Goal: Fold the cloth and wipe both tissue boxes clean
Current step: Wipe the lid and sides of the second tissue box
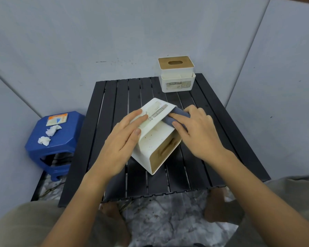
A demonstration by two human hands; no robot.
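Two hands are working: the left hand (122, 138) is flat, steadying the tipped tissue box (156, 138); the right hand (197, 129), its grip pressing the folded cloth (178, 117), is wiping the upper-right edge.

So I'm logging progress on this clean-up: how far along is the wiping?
Done: the grey cloth is already folded. In hand: the right hand presses it on the tipped tissue box, which the left hand steadies. That box's side shows brown specks. Left: the upright second tissue box at the table's far edge, untouched now.
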